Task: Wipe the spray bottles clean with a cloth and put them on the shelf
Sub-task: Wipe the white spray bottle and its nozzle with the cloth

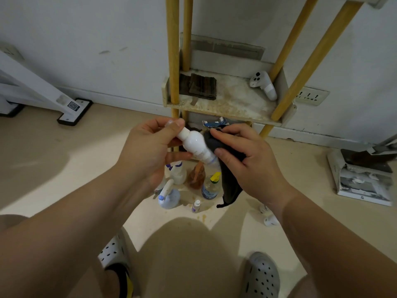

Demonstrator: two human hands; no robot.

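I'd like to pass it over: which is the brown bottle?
Find the shelf with yellow legs by the wall. A cluster of bottles stands on the floor before it. The brown bottle is the only amber one, with an orange sprayer.

Left hand (148,147) gripped a white bottle (196,145) by its neck, tilted. Right hand (247,160) pressed a dark cloth (217,143) against the bottle's lower end. More spray bottles (189,181) stood on the floor (64,147) below the shelf (236,100).

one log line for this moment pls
step: wiping | left hand: holds white bottle | right hand: presses dark cloth on it | other bottles: standing on floor
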